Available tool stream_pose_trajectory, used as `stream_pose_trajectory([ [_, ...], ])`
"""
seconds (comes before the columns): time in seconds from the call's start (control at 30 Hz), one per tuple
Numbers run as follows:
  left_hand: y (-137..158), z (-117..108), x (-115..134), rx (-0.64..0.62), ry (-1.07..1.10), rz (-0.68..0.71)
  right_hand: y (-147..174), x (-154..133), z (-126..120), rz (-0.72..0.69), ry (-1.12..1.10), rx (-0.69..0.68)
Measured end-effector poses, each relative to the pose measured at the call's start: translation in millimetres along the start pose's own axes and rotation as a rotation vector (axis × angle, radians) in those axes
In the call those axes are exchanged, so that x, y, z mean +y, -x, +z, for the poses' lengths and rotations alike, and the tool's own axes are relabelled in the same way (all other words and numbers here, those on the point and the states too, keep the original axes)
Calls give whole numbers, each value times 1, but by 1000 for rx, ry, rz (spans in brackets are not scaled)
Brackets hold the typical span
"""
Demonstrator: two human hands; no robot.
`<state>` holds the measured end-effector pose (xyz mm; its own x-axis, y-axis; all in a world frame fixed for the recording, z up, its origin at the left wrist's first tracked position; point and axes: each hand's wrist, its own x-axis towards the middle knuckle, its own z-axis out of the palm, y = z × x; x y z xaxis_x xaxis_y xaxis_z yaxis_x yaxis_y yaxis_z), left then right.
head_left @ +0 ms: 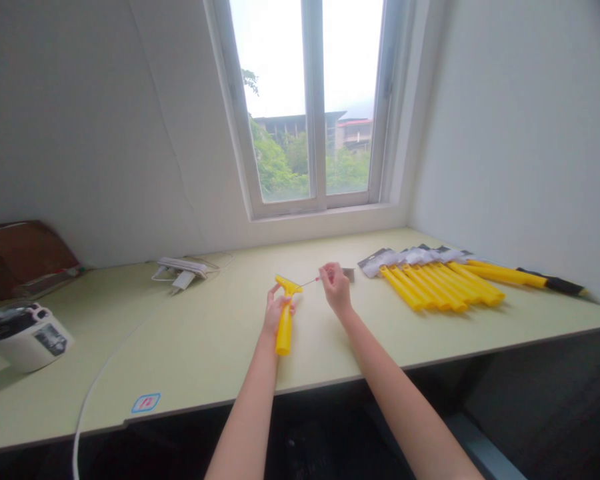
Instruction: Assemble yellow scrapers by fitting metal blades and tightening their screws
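Note:
My left hand (275,308) is closed around the neck of a yellow T-shaped scraper handle (283,333), its crosspiece pointing away from me and its hollow end toward me. To the right, my right hand (336,287) pinches a thin rod with a red part (310,283), which looks like a small screwdriver. The rod reaches from my fingers to the right end of the crosspiece; whether its tip touches is too small to tell. Just behind my right hand a small grey flat piece (349,274) lies on the table, partly hidden.
Several yellow handles (430,287) with packaging lie side by side at right, near a black-and-yellow tool (550,280). A power strip (183,268), a white mug with a dark lid (30,340) and a brown box (27,253) stand left. A white cable (97,380) crosses the table edge.

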<state>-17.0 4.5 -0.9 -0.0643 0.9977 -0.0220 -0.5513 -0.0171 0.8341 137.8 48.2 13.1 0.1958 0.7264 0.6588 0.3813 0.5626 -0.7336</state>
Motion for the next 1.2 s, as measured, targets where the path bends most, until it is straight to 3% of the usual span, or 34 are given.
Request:
stream_pose_trajectory([
  [0.33,0,1,1,8,-5,-1,-1,5,2,-28,31,-17],
  [0.63,1,1,1,12,-32,6,1,1,1,42,67,-30],
  [0.9,2,2,2,26,-37,6,-2,5,3,-91,16,-45],
  [1.2,0,1,1,40,-43,7,1,3,1,21,94,-45],
])
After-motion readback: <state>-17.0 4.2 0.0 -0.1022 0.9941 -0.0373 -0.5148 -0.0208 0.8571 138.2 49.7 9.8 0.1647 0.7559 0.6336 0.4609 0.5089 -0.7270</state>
